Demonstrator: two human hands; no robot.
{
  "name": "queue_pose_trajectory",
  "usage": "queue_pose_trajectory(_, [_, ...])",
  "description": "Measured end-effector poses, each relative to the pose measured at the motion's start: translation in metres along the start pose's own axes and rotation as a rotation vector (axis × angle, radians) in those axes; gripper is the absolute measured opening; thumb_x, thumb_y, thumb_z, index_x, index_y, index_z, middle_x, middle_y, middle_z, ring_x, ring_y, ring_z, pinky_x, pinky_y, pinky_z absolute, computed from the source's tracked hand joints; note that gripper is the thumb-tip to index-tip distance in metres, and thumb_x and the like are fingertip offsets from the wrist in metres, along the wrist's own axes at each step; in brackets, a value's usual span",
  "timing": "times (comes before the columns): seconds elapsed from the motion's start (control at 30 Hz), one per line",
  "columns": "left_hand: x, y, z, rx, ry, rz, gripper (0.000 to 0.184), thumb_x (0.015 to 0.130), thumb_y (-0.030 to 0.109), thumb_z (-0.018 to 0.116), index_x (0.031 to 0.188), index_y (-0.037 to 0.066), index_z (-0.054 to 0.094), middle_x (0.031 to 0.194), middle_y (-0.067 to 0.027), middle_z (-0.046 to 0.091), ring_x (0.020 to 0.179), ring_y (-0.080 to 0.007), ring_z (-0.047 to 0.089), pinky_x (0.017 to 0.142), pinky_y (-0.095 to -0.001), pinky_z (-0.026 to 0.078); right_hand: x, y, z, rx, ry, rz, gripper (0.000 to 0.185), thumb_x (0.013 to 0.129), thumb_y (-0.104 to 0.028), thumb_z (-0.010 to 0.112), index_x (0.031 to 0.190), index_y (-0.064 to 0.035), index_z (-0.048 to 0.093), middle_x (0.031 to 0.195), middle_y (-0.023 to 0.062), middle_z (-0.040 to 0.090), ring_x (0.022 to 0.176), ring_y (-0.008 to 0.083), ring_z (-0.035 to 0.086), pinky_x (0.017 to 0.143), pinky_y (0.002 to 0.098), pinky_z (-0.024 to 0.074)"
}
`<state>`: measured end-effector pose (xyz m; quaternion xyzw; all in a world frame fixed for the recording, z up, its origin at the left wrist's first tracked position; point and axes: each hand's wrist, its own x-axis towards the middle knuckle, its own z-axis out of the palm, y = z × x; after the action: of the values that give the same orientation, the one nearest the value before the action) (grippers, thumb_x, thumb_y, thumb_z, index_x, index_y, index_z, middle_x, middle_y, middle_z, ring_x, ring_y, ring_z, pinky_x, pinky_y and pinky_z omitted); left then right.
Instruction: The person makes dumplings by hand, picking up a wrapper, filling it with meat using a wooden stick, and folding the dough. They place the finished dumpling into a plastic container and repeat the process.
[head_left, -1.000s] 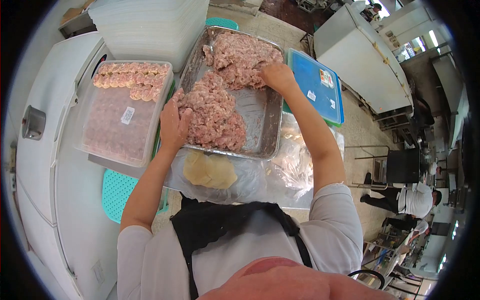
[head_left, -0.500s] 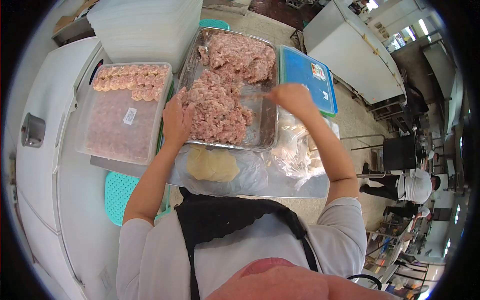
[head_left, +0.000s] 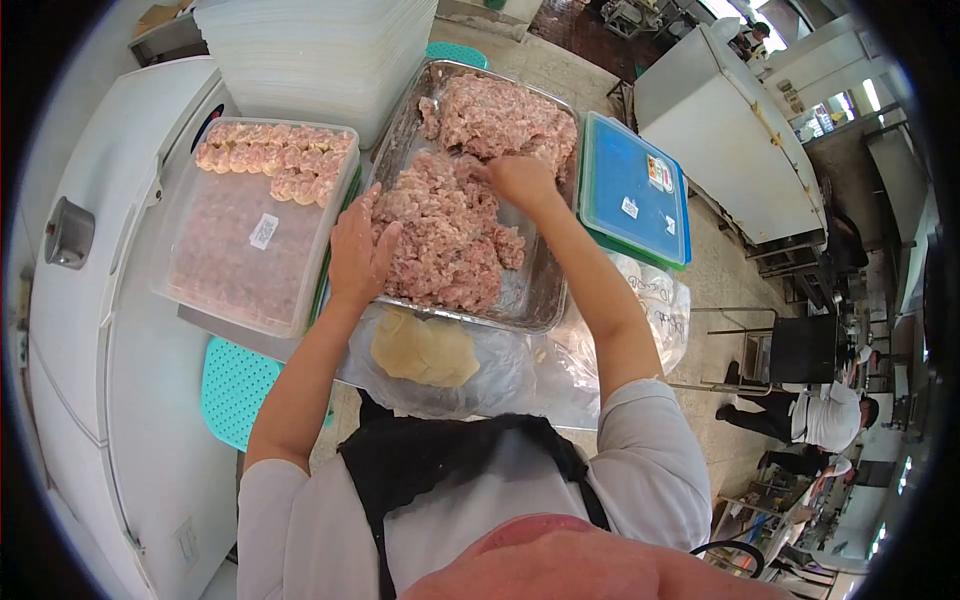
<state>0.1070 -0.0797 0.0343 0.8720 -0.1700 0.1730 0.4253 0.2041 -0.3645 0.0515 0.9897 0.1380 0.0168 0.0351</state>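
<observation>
A large metal tray (head_left: 430, 80) holds pink minced meat (head_left: 440, 235) heaped in two mounds. My right hand (head_left: 522, 185) is closed, its fingertips at the meat between the mounds; what it grips is hidden. At the tray's left rim, my left hand (head_left: 360, 250) is held with fingers stretched and thumb apart, beside the near mound; its palm is partly hidden. Pale round dough wrappers (head_left: 425, 350) lie on a plastic bag (head_left: 500, 365) below the tray. To the left, filled dumplings (head_left: 275, 150) sit in rows on a clear lidded container (head_left: 240, 250).
Blue-lidded containers (head_left: 625, 180) are stacked right of the tray, above a clear plastic bag (head_left: 650, 300). Tall stacked white sheets (head_left: 310, 60) stand at the back left. A white freezer (head_left: 150, 350) flanks the left, a turquoise stool (head_left: 235, 390) below. Another person (head_left: 830, 415) stands far right.
My right hand has moved left from the tray's right rim into the meat; a thin blurred tool showed at its fingers earlier. My left hand stays by the left rim. The view has shifted slightly.
</observation>
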Motion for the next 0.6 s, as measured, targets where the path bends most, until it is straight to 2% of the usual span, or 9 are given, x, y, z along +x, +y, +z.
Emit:
queue_pose_trajectory(0.03, [0.0,0.0,-0.001,-0.002,0.002,0.004,0.061,0.094,0.042,0.05,0.138,0.001,0.041,0.133,-0.0209,0.05,0.121,-0.038,0.045,0.102,-0.0463,0.032,-0.004,-0.009,-0.002,0.003,-0.001,-0.001,0.033,0.092,-0.035,0.052,0.079,-0.0093,0.068,0.082,0.0132,0.069,0.076,0.0335,0.068,0.065,0.0469,0.0529])
queue_pose_trajectory(0.1, [0.001,-0.002,-0.001,-0.007,0.014,0.017,0.061,0.095,0.043,0.049,0.138,0.001,0.041,0.132,-0.021,0.05,0.121,-0.0381,0.045,0.102,-0.0462,0.032,-0.016,-0.025,-0.008,0.053,0.014,-0.235,0.034,0.092,-0.032,0.049,0.08,-0.007,0.07,0.081,0.0154,0.07,0.074,0.0338,0.068,0.066,0.0452,0.0536])
queue_pose_trajectory(0.2, [0.0,-0.003,0.001,-0.029,0.026,0.032,0.061,0.095,0.044,0.047,0.138,0.001,0.041,0.132,-0.0211,0.05,0.121,-0.0381,0.045,0.103,-0.0461,0.032,-0.046,-0.032,-0.02,0.004,0.046,-0.339,0.029,0.088,-0.029,0.052,0.076,-0.0074,0.068,0.075,0.014,0.068,0.068,0.0333,0.067,0.063,0.0439,0.0532])
queue_pose_trajectory(0.4, [-0.002,-0.005,0.001,-0.04,0.027,0.025,0.061,0.096,0.046,0.044,0.138,0.002,0.042,0.132,-0.0208,0.05,0.121,-0.0378,0.046,0.103,-0.0461,0.032,-0.105,-0.022,-0.073,-0.102,-0.064,-0.409,0.025,0.085,-0.027,0.056,0.073,-0.008,0.066,0.074,0.0128,0.067,0.072,0.03,0.067,0.061,0.0428,0.0522])
queue_pose_trajectory(0.43, [0.0,-0.005,0.001,-0.039,0.034,0.029,0.06,0.096,0.046,0.045,0.138,0.002,0.042,0.132,-0.0206,0.05,0.121,-0.0376,0.046,0.103,-0.0461,0.032,-0.105,-0.015,-0.086,-0.109,-0.061,-0.403,0.025,0.085,-0.027,0.056,0.073,-0.008,0.066,0.074,0.0128,0.067,0.072,0.03,0.067,0.061,0.0428,0.0522])
queue_pose_trajectory(0.5, [0.0,-0.004,0.001,-0.039,0.026,0.02,0.059,0.096,0.045,0.045,0.138,0.003,0.042,0.132,-0.0204,0.05,0.121,-0.0375,0.046,0.102,-0.046,0.033,-0.1,0.002,-0.11,-0.138,-0.125,-0.222,0.027,0.085,-0.03,0.057,0.074,-0.0075,0.066,0.076,0.0126,0.068,0.076,0.0293,0.068,0.062,0.0427,0.0526])
queue_pose_trajectory(0.53, [0.0,-0.004,0.001,-0.033,0.021,0.006,0.058,0.096,0.044,0.045,0.138,0.003,0.042,0.133,-0.0202,0.05,0.121,-0.0374,0.046,0.102,-0.0459,0.033,-0.096,0.018,-0.109,-0.139,-0.127,-0.222,0.027,0.085,-0.03,0.057,0.074,-0.0075,0.066,0.076,0.0126,0.068,0.076,0.0293,0.068,0.062,0.0427,0.0526])
queue_pose_trajectory(0.6, [0.001,-0.005,0.001,-0.008,0.023,0.005,0.057,0.096,0.042,0.046,0.138,0.003,0.042,0.132,-0.0201,0.05,0.12,-0.0374,0.046,0.101,-0.0459,0.033,-0.084,0.05,-0.093,-0.121,0.129,-0.122,0.028,0.086,-0.031,0.058,0.075,-0.0072,0.068,0.075,0.0117,0.068,0.075,0.0295,0.068,0.063,0.0429,0.0534])
